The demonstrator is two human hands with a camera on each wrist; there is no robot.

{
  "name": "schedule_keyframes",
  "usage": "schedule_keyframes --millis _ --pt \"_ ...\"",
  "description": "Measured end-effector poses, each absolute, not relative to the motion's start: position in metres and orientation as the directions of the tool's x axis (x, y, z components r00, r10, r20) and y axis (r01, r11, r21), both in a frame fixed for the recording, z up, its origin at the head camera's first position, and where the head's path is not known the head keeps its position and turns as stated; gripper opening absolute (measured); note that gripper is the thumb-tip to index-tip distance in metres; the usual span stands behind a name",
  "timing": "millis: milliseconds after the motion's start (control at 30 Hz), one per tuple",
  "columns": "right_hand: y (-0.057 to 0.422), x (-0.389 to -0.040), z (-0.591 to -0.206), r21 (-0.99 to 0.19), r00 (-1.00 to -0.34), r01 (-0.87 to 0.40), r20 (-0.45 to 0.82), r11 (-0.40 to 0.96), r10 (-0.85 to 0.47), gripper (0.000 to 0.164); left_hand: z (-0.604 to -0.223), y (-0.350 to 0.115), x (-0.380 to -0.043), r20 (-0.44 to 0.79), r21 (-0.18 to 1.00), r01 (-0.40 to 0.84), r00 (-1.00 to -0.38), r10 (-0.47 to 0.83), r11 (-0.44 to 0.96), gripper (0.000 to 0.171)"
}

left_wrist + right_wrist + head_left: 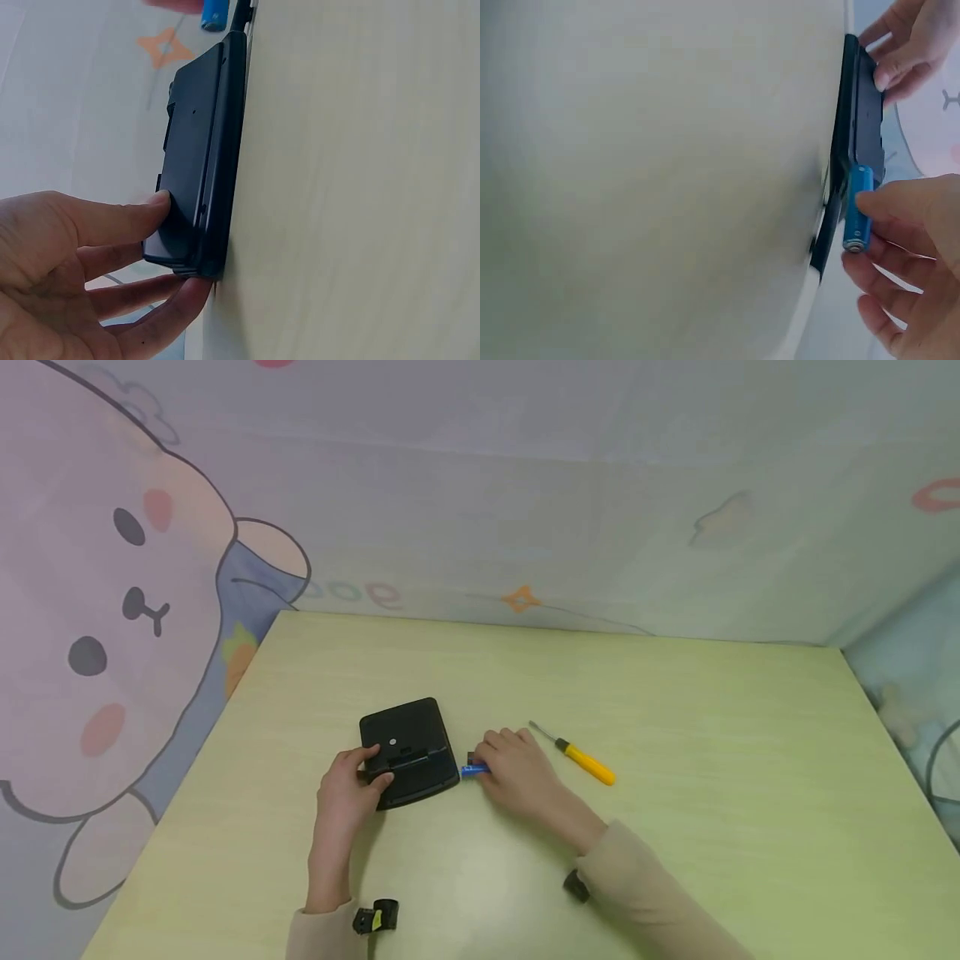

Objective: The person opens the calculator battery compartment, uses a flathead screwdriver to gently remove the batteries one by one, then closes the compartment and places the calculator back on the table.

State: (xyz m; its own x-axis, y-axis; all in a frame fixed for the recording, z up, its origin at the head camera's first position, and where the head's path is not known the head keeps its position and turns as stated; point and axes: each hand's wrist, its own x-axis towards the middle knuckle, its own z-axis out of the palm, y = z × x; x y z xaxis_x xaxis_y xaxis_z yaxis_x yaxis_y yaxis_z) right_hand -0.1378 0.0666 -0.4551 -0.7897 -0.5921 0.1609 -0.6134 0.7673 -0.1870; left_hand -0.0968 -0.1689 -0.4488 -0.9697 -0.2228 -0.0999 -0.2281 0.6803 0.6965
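Note:
A flat black device [405, 723], shaped like a desk calculator turned over, lies on the table with a raised ridge across its back. My left hand [348, 785] holds its left side. In the left wrist view the thumb [124, 223] presses the device's raised back while other fingers reach its edge. Just right of the device, my right hand [520, 774] pinches a blue cylindrical battery [859, 202] between thumb and fingers. One battery end points toward the device. A small dark piece [471, 757] shows beside the right fingers, mostly hidden.
A screwdriver [588, 763] with a yellow handle lies right of the right hand, its tip pointing away to the left. The pale table [712, 760] meets a printed cloth [480, 510] at its far edge. Dark wrist mounts [375, 917] sit at both sleeves.

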Motion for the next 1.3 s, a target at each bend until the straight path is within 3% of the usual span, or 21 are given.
schedule_keyframes --millis 533,1300 --pt "0.111 -0.135 -0.454 -0.194 -0.831 -0.555 0.095 0.809 -0.548 0.009 -0.448 -0.169 -0.096 -0.101 0.692 -0.232 -0.969 -0.226 0.684 0.048" --pt "0.108 -0.138 -0.452 -0.141 -0.802 -0.592 0.202 0.793 -0.562 0.010 -0.447 -0.169 -0.095 -0.097 0.695 -0.226 -0.970 -0.222 0.683 0.048"
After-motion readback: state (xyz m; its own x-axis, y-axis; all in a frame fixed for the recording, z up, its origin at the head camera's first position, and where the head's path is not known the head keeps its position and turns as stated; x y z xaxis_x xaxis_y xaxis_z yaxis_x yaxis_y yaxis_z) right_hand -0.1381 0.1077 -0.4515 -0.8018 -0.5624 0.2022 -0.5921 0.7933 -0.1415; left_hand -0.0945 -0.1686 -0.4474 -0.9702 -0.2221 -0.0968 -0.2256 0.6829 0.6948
